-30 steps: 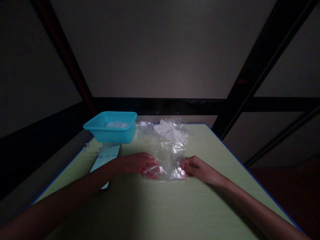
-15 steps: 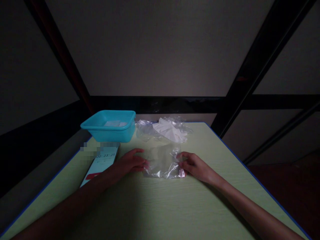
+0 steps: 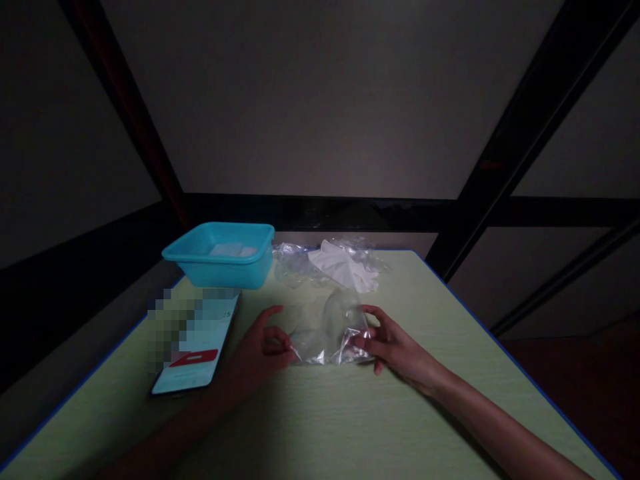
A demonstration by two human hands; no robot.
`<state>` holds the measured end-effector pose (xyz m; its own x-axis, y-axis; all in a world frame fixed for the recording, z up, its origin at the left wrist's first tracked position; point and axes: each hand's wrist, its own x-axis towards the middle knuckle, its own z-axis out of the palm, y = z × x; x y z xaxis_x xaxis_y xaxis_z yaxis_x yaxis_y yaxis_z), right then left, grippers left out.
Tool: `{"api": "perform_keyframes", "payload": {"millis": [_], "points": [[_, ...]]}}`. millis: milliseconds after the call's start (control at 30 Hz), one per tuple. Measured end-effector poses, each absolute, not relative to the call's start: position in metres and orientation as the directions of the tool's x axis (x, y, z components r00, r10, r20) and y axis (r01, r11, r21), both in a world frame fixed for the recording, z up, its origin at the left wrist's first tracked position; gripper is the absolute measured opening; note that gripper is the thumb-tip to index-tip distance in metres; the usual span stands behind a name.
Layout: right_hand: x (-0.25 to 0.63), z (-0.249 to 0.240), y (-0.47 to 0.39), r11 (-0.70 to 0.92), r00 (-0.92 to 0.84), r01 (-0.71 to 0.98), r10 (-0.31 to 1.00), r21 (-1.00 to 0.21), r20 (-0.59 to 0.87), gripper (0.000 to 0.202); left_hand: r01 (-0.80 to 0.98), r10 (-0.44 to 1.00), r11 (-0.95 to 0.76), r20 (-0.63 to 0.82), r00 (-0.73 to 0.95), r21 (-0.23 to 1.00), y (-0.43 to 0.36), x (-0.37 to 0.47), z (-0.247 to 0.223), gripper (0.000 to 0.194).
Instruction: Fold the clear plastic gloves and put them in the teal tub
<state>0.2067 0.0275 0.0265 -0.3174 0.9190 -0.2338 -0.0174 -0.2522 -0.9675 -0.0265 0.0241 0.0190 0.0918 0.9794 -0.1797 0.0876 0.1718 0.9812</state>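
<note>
A clear plastic bag (image 3: 325,333) lies low over the middle of the table, its near edge crinkled and shiny. My left hand (image 3: 265,343) pinches the bag's near left corner between thumb and fingers, with the index finger stretched away from it. On the other side my right hand (image 3: 393,343) grips the bag's right edge, thumb on top and fingers partly behind the film. The bag bulges up a little near the right hand. Nothing can be made out inside it.
A blue plastic basin (image 3: 225,270) with white contents (image 3: 233,250) stands at the back left. Before it lies a phone (image 3: 195,367), its screen lit and partly blurred. Crumpled clear plastic (image 3: 295,267) and a folded white cloth or tissue (image 3: 343,267) lie at the back of the table (image 3: 320,427).
The bag's right part has lifted and bulges more. My left hand has drawn slightly down to the bag's near corner, and my right hand's fingers have shifted further round its edge.
</note>
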Motion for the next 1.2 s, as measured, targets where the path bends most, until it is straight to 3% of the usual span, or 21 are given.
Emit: {"api": "perform_keyframes", "payload": {"millis": [233, 633, 1200], "points": [[0.205, 0.024, 0.022, -0.337, -0.361, -0.072, 0.886, -0.939, -0.291, 0.066, 0.088, 0.983, 0.174, -0.178, 0.036, 0.981, 0.018, -0.017, 0.02, 0.071], [0.206, 0.014, 0.022, -0.302, -0.364, -0.043, 0.892, -0.952, -0.267, 0.06, 0.092, 0.983, 0.183, -0.18, -0.044, 0.979, 0.012, -0.013, 0.018, 0.086], [0.225, 0.027, 0.029, -0.213, -0.245, 0.077, 0.943, -0.974, -0.226, 0.079, 0.127, 0.988, 0.157, -0.156, -0.019, 0.979, 0.008, -0.015, 0.017, 0.087]]}}
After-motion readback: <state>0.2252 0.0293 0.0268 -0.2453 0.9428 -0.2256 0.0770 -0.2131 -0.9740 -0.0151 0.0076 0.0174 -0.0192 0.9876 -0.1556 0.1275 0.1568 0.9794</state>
